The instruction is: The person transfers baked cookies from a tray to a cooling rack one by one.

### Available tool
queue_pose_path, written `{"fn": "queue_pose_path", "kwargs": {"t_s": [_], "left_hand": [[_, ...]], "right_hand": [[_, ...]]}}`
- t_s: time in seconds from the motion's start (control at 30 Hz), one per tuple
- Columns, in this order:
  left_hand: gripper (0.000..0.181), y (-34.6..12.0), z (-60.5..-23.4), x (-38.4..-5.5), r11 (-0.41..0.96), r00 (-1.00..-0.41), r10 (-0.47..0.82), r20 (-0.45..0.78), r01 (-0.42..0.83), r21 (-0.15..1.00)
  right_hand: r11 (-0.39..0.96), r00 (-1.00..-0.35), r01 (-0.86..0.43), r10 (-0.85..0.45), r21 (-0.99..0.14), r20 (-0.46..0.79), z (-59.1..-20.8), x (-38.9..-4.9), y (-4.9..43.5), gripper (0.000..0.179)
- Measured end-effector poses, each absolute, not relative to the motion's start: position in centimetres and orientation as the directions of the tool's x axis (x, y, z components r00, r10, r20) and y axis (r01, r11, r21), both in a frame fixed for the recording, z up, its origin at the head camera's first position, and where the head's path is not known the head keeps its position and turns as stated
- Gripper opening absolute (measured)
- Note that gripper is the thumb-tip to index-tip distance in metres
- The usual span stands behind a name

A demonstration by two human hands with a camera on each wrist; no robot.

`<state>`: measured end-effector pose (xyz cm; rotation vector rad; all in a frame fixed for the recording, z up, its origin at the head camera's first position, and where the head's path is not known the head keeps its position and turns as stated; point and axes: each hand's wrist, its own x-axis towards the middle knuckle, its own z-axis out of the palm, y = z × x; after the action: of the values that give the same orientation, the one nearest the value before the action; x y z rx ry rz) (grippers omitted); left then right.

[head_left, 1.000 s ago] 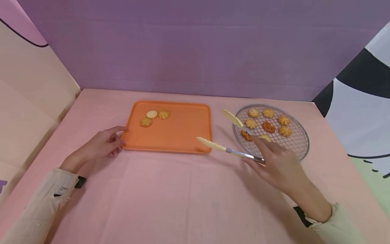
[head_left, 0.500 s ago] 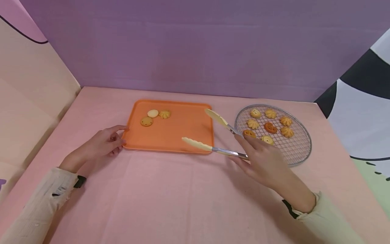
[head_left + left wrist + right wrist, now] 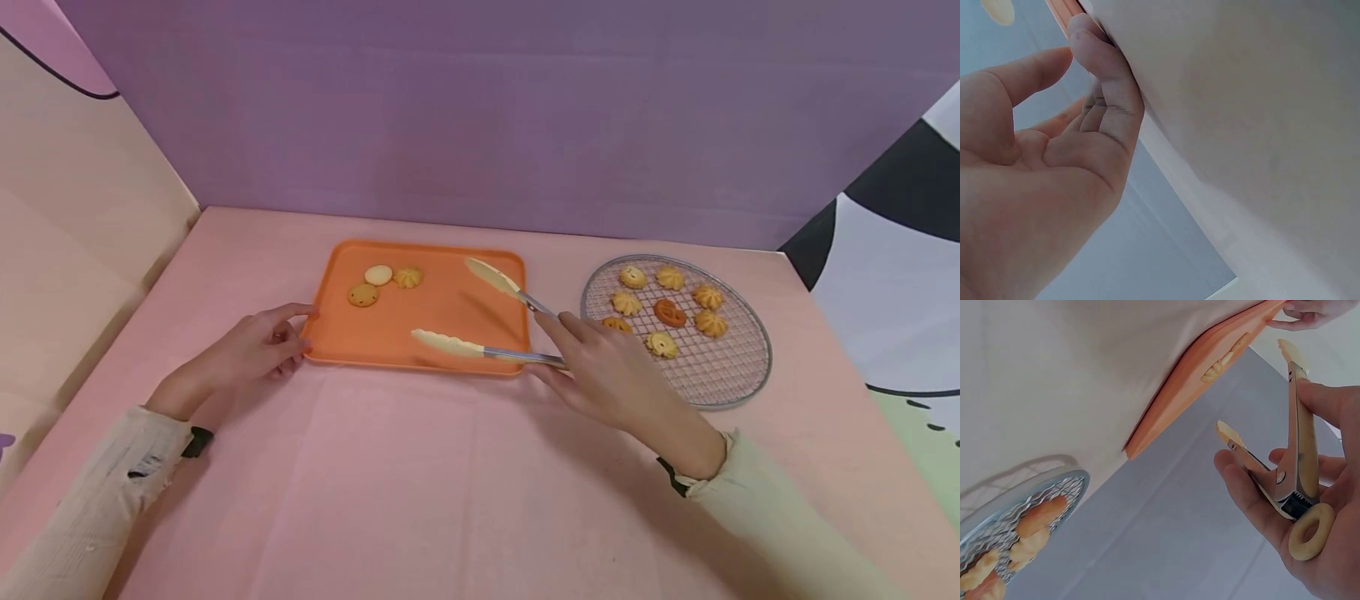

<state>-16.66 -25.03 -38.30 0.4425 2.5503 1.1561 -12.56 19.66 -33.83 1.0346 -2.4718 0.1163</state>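
Note:
In the head view my right hand (image 3: 607,367) grips a pair of metal tongs (image 3: 517,357) with pale scalloped tips. The tongs are spread apart with nothing between the tips, above the right half of an orange tray (image 3: 465,312). My left hand (image 3: 258,350) holds the tray's left edge near its front corner, index finger and thumb at the rim, other fingers curled. On the tray's back left lie a pale oval cookie (image 3: 378,275), a flower-shaped cookie (image 3: 408,277) and a round dotted cookie (image 3: 363,295). The right wrist view shows the tongs' pivot and ring end against the palm.
To the right, a round wire rack (image 3: 720,375) bears several cookies and a brown pretzel (image 3: 670,313); another brown piece (image 3: 618,325) is partly hidden by the right hand. A purple wall (image 3: 480,125) stands behind the pink-covered table (image 3: 390,483).
My right hand has carried the spread tongs leftward from beside the rack to over the tray. The left hand keeps its place at the tray's edge, and the cookies have not moved.

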Motion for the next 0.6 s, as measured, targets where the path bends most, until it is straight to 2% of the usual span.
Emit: {"fn": "queue_pose_path", "kwargs": {"t_s": [0.2, 0.43, 0.6], "left_hand": [[0.052, -25.0, -38.3, -16.7, 0.634, -0.907, 0.394, -0.151, 0.149, 0.759], [0.054, -25.0, -38.4, -16.7, 0.633, -0.905, 0.396, -0.155, 0.148, 0.760], [0.054, -25.0, -38.3, -16.7, 0.632, -0.905, 0.396, -0.154, 0.147, 0.761]], "right_hand": [[0.739, -0.646, -0.665, -0.642, 0.108, 0.412, -33.8, -13.6, 18.7, 0.061], [0.749, -0.685, -0.661, -0.625, 0.041, 0.375, -33.8, -14.9, 17.8, 0.062], [0.746, -0.688, -0.666, -0.623, 0.016, 0.372, -33.9, -16.0, 17.3, 0.062]]}}
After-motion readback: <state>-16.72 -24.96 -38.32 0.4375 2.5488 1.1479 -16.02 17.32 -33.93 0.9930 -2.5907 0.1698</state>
